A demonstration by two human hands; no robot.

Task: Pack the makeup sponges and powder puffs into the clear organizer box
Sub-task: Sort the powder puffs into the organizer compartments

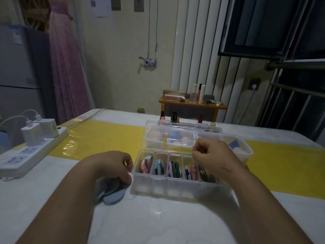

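A rectangular clear plastic organizer box [175,187] stands open on the glossy white table [149,217], at the centre of the view. Thin see-through dividers split its front tray into narrow slots. Flat round puffs [174,169] in pink, blue, purple and dark green stand on edge in them, packed side by side. Behind the tray, at twelve o'clock, the box's raised clear section holds smooth egg-shaped sponges [173,136] in pink and blue.

The left hand [114,164] sits at nine o'clock of the box, just beside its front left corner. Its fingers are curled down over a small stack of soft, disc-shaped grey-blue powder puffs [112,194], which lie on the table. The right hand [213,155] hovers over the right-hand slots with fingers bent inward and thumb near the forefinger. It hides those slots in part, and whether it pinches anything cannot be told.

At two o'clock of the box a second clear rounded tub [246,152] holds pale pink and dark blue pieces, half covered by the right hand. A shiny yellow band [105,136] runs across the table under both containers. At nine o'clock on the table lies a long white power strip [26,155] with two blocky white chargers [34,134] plugged in. At twelve o'clock, beyond the box, a low wooden shelf [191,103] carries bottles and tubes, and dark lipstick tubes [174,116] stand beneath it.
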